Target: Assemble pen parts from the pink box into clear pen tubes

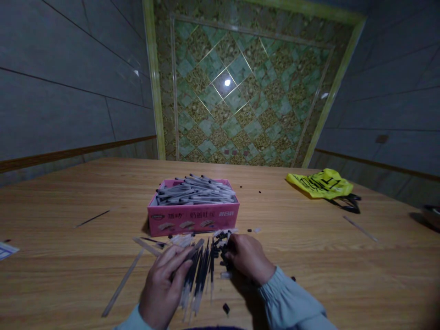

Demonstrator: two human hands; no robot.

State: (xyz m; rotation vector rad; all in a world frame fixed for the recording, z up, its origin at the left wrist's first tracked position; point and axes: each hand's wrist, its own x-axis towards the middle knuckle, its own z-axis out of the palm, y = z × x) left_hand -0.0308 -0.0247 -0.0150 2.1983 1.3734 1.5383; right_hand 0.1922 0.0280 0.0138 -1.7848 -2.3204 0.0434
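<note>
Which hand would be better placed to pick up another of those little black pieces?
Probably the right hand: its fingers are already down at the small black pieces. The left hand is farther off and holds a pale tube.

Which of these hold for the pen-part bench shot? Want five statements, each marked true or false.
1. The pink box holds a heap of slim pens. True.
2. The yellow bag lies left of the pink box. False: it lies to the right of it.
3. The left hand holds a greyish tube. True.
4. The right hand is inside the pink box. False: it is in front of the box, at the small black pieces.
5. A loose pale tube lies on the table, left of the left hand. True.
</note>
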